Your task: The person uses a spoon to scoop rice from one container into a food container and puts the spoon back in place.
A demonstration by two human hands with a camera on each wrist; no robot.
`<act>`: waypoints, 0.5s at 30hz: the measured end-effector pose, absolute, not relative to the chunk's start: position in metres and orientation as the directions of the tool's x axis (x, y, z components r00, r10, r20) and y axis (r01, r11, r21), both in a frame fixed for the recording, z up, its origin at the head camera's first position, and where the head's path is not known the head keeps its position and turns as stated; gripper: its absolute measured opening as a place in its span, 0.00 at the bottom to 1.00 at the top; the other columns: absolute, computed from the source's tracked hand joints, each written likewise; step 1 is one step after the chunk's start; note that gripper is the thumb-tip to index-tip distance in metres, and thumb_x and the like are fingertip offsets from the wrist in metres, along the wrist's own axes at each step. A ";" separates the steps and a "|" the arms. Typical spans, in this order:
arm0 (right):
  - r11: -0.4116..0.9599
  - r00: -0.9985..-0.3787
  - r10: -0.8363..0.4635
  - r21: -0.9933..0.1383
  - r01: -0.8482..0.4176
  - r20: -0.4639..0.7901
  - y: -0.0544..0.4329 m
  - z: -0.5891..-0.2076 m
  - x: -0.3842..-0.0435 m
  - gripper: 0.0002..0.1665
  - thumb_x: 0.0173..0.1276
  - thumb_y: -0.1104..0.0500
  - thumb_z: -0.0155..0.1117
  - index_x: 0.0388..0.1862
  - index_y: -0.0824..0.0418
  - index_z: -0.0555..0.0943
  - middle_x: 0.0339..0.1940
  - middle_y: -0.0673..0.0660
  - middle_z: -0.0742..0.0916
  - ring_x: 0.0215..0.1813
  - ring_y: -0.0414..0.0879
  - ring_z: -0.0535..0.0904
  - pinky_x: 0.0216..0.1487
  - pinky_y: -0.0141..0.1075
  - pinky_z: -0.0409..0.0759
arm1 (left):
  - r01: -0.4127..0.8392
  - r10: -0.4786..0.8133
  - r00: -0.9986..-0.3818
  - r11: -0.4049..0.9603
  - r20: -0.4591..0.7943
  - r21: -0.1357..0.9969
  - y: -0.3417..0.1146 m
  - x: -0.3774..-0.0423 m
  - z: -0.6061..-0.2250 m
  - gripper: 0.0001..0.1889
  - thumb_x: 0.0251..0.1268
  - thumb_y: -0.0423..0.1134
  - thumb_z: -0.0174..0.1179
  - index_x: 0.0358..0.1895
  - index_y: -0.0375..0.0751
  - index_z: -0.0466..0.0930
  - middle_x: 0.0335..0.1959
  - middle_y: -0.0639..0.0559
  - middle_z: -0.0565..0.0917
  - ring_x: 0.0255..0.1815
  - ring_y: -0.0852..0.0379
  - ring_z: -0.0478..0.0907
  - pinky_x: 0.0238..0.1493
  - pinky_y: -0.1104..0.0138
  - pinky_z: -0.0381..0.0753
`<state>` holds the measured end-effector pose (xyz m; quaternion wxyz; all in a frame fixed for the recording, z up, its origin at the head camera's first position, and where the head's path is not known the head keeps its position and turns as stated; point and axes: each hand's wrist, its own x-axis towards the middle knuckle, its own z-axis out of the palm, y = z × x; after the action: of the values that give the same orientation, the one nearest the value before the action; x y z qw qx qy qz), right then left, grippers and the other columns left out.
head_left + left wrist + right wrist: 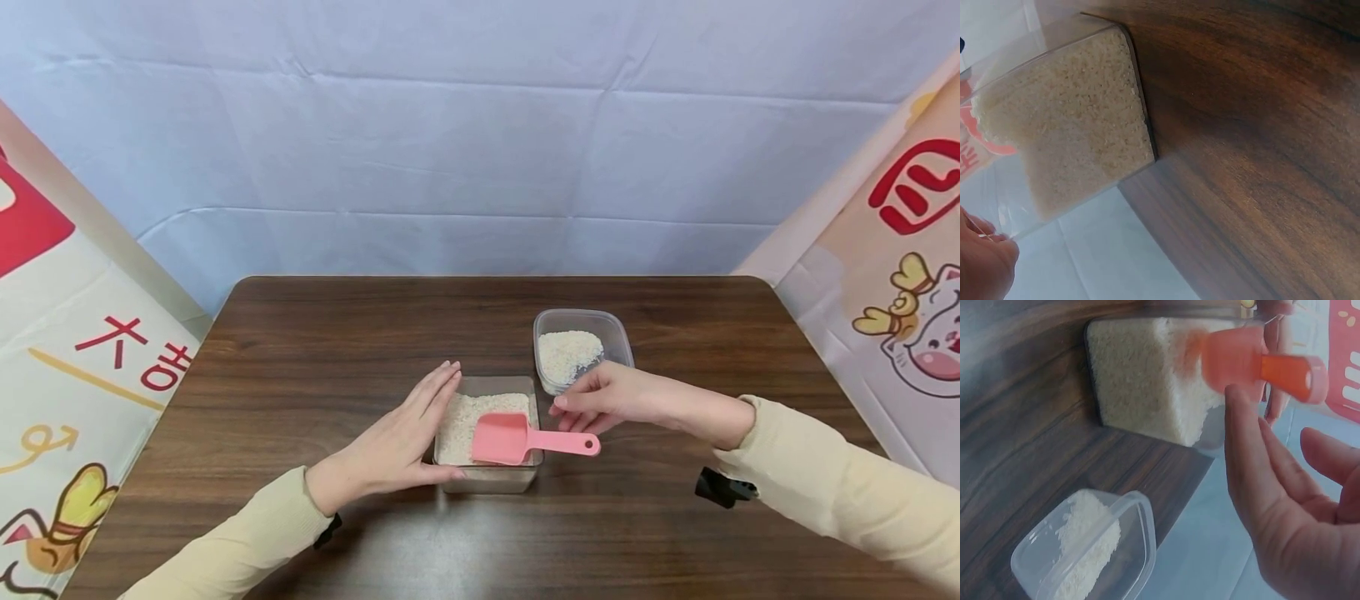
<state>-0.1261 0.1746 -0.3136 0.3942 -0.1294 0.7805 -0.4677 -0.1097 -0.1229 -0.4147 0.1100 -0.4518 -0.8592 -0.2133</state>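
In the head view, a clear square container [491, 482] holds rice [461, 429]. A pink scoop [501, 437] lies on that rice, its handle sticking out over the container's right rim. My left hand [397, 446] rests against the container's left side, fingers extended and thumb along the front rim. Just above the scoop's handle is my right hand [600, 397], its fingers loosely bent and holding nothing. The right wrist view shows these fingers [1247, 456] apart from the handle [1291, 375].
Behind the right hand stands a smaller clear tub [618, 337] with a heap of white rice [568, 354]. Both containers are on a dark wooden table [337, 333]. A pale cloth [450, 150] hangs behind the table, with printed banners [907, 317] at the sides.
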 end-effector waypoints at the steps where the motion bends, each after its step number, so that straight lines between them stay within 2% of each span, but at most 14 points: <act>1: 0.529 -0.666 -0.564 -0.833 0.162 -0.488 0.175 -0.314 -0.127 0.20 0.66 0.60 0.54 0.46 0.77 0.77 0.32 0.59 0.85 0.35 0.44 0.81 0.41 0.39 0.81 | 0.825 0.729 -0.565 0.497 0.386 0.268 -0.123 -0.110 -0.415 0.52 0.57 0.71 0.38 0.69 0.28 0.43 0.71 0.39 0.47 0.71 0.46 0.46 0.68 0.64 0.53; 4: 0.535 -0.699 -0.553 -0.836 0.118 -0.452 0.177 -0.316 -0.130 0.20 0.66 0.61 0.55 0.46 0.78 0.76 0.32 0.60 0.85 0.36 0.45 0.82 0.42 0.41 0.81 | 0.825 0.726 -0.565 0.494 0.392 0.272 -0.125 -0.111 -0.414 0.50 0.59 0.71 0.33 0.69 0.28 0.45 0.70 0.39 0.50 0.70 0.47 0.48 0.66 0.62 0.57; 7: 0.550 -0.738 -0.533 -0.832 0.069 -0.414 0.179 -0.319 -0.133 0.19 0.64 0.61 0.57 0.45 0.78 0.77 0.33 0.61 0.85 0.36 0.47 0.82 0.42 0.42 0.81 | 0.813 0.713 -0.582 0.501 0.391 0.295 -0.126 -0.112 -0.411 0.47 0.61 0.69 0.32 0.69 0.30 0.46 0.69 0.41 0.52 0.69 0.49 0.50 0.65 0.62 0.59; 11: 0.578 -0.788 -0.500 -0.816 0.006 -0.360 0.184 -0.321 -0.137 0.18 0.63 0.62 0.57 0.45 0.78 0.77 0.34 0.62 0.85 0.37 0.49 0.82 0.41 0.41 0.81 | 0.786 0.679 -0.618 0.524 0.396 0.328 -0.130 -0.114 -0.408 0.38 0.66 0.60 0.41 0.69 0.33 0.51 0.67 0.43 0.57 0.67 0.51 0.54 0.64 0.62 0.60; 15: 0.627 -0.840 -0.438 -0.779 -0.029 -0.322 0.191 -0.325 -0.142 0.18 0.62 0.62 0.59 0.44 0.77 0.78 0.32 0.61 0.85 0.36 0.48 0.82 0.39 0.40 0.81 | 0.739 0.611 -0.674 0.569 0.415 0.360 -0.134 -0.117 -0.408 0.27 0.67 0.49 0.46 0.65 0.36 0.60 0.62 0.46 0.65 0.64 0.53 0.60 0.63 0.61 0.62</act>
<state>-0.1418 0.1914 -0.3251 0.2492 -0.1345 0.8668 -0.4105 -0.1172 -0.1344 -0.4075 0.1230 -0.3847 -0.8773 -0.2594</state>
